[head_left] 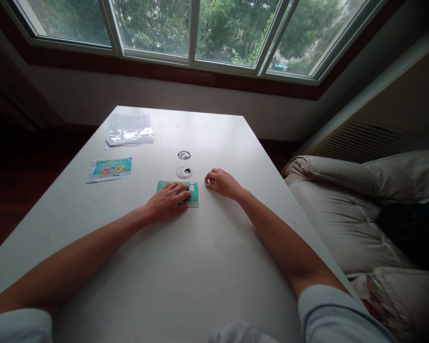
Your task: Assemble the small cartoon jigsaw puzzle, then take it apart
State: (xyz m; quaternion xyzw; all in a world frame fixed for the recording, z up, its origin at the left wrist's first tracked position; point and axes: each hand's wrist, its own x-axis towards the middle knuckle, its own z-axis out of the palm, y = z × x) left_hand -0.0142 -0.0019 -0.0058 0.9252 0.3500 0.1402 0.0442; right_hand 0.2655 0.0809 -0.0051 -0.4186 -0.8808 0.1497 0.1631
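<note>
On the white table lies a small green jigsaw puzzle [194, 200], mostly put together, with a pale gap near its upper right. My left hand [169, 196] lies flat across its middle with the fingers stretched out, hiding much of the picture. Just right of the puzzle, apart from it, my right hand [221, 182] pinches a small greenish puzzle piece [206, 181] between thumb and fingertips. The piece is mostly covered by the fingers.
Two round table inserts, one silvery [179, 172] and one dark-rimmed [183, 155], sit beyond the puzzle. A cartoon picture sheet [110, 169] and a clear plastic bag [130, 129] with papers lie at the left. A cream sofa [336, 224] stands along the right.
</note>
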